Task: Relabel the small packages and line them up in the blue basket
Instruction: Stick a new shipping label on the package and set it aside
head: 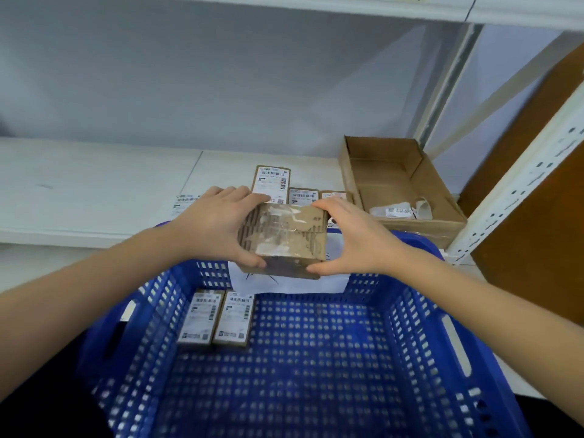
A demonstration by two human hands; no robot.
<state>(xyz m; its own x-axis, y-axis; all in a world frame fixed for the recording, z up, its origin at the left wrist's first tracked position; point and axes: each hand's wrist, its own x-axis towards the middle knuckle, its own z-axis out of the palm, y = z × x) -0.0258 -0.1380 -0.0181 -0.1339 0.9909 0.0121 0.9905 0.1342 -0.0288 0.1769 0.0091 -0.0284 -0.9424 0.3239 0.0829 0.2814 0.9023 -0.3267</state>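
I hold a small brown cardboard package (pixel 282 240), taped and with no label on its visible face, above the far rim of the blue basket (pixel 316 358). My left hand (pixel 215 224) grips its left side, and my right hand (pixel 350 237) grips its right side, thumbs at the near edge. Two labelled packages (pixel 216 317) lie side by side in the basket's far left corner. Three more labelled packages (pixel 271 181) sit on the white shelf behind my hands, partly hidden.
An open cardboard tray (pixel 398 184) with peeled label scraps stands at the right on the white shelf (pixel 94 191). A loose label sheet (pixel 185 203) lies left of my hands. A white shelf upright (pixel 518 191) and brown board rise at right.
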